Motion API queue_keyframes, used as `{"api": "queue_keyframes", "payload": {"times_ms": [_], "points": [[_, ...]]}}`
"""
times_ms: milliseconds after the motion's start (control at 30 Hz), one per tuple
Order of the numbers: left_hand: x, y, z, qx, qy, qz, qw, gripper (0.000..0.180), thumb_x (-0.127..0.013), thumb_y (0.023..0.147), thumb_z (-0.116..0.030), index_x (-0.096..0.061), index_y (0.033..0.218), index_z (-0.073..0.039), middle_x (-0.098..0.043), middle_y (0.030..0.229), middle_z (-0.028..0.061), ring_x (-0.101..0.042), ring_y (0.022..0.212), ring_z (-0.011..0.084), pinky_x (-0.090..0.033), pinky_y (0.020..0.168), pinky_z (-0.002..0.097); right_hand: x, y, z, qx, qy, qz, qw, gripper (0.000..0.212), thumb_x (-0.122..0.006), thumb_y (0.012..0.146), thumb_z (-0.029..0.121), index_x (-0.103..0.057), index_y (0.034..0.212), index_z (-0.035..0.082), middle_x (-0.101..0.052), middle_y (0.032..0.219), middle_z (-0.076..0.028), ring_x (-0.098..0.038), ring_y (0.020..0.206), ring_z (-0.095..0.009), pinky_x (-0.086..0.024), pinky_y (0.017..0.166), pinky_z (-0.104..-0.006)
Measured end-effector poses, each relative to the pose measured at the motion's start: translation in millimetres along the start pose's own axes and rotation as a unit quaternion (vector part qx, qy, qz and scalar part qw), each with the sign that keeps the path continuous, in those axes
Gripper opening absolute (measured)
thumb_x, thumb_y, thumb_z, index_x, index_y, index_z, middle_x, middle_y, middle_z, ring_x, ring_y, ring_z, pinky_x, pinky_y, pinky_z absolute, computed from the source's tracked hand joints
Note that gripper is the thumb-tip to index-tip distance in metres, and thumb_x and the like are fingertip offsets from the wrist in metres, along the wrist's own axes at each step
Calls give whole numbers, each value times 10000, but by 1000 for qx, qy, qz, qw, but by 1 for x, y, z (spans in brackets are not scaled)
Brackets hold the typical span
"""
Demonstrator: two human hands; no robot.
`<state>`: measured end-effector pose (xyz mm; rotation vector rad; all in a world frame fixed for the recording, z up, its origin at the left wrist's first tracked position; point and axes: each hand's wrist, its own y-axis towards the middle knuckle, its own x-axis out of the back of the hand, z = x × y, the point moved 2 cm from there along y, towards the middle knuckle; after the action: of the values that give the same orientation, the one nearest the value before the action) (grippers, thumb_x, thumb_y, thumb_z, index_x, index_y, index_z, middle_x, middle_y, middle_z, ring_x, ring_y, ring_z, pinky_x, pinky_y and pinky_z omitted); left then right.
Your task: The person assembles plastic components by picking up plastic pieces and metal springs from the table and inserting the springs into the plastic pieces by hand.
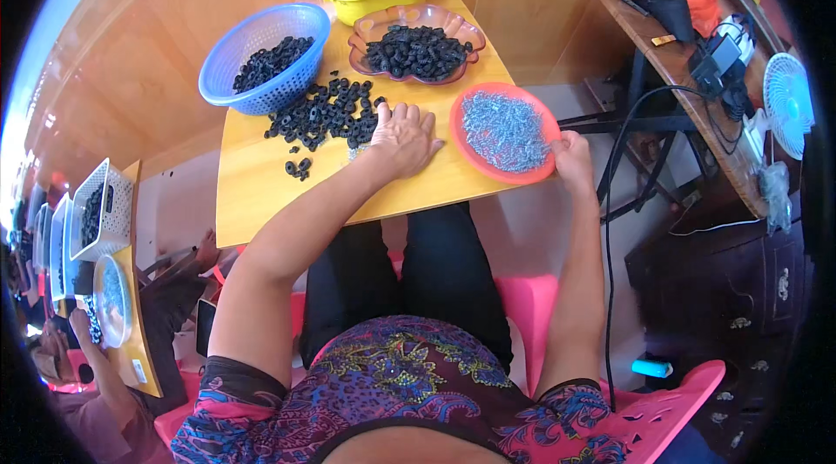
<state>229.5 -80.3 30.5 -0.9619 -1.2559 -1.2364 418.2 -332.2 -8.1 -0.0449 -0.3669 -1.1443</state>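
on the small yellow tabletop [261,194], the left hand [402,140] lies flat with its fingers spread, palm down, at the near edge of a loose pile of black rings [326,114]. it presses on the wood or on a few rings beneath it; it grasps nothing that can be seen. the right hand [572,159] is curled at the right rim of the orange plate [464,146], which is heaped with small silvery metal bits [505,129]; its fingers look pinched together, but whether they hold one of the bits is too small to tell.

behind the pile sit three more containers of the same black rings: a blue basket [231,63] to the left, a clear pinkish dish [366,33] in the middle, and a yellow tub [383,1] at the back against the wooden wall. two or three stray rings [299,168] lie apart from the pile, nearer the person.

judging by this, the step in hand is gathering parts: one hand at the rings, the other at the metal bits, with nothing yet brought together between them. the next move would call for each hand to single out one piece, a ring from the pile's edge and one metal bit from the plate, and bring the two together over the bare wood between. the bits are tangled and tiny, so picking a single one needs a fine fingertip pinch.
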Motion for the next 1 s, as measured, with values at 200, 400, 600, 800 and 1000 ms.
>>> {"api": "queue_keyframes", "payload": {"times_ms": [200, 400, 600, 800, 1000], "points": [[-8, -9, 9, -14, 14, 3, 1000, 413, -466, 897, -335, -527, 1193, -54, -542, 1025, 149, -478, 1043, 295, -286, 905, 540, -13, 1, 9, 24, -177, -46, 983, 206, -539, 771, 107, -633, 882, -39, -648, 845, -244, -646, 791, -342, -486, 751, -401], [1, -22, 13, 1, -11, 4, 1000, 322, -481, 879, -288, -609, 1027, -32, -552, 1020, 136, -480, 1044, 290, -282, 908, 522, -30, -15, 50, 118, -352, -40, 927, 253, -535, 767, 98, -628, 959, -37, -617, 878, -263, -590, 871, -386, -456, 815, -435], [28, -59, 32, 83, -116, -107, 984, 294, -532, 863, -308, -650, 934, -49, -563, 941, 136, -506, 971, 295, -318, 839, 497, -125, -44, 113, 363, -276, 91, 885, 263, -494, 819, 22, -546, 1054, -82, -578, 1058, -256, -543, 1018, -400, -426, 916, -433], [52, -129, 55, 155, -212, -241, 934, 227, -616, 821, -266, -676, 922, -72, -572, 841, 103, -545, 867, 272, -342, 751, 428, -255, -33, 107, 251, -353, 137, 891, 586, -418, 928, 374, -403, 1293, -85, -306, 1382, -299, -254, 1313, -425, -210, 1081, -477], [37, -175, 78, 221, -405, -300, 835, 306, -541, 906, -253, -634, 823, 27, -565, 720, 187, -556, 674, 335, -437, 643, 376, -259, -11, 83, 236, -371, 139, 887, 567, -364, 940, 385, -499, 1173, -114, -433, 1285, -312, -366, 1243, -424, -266, 1053, -470]]}}
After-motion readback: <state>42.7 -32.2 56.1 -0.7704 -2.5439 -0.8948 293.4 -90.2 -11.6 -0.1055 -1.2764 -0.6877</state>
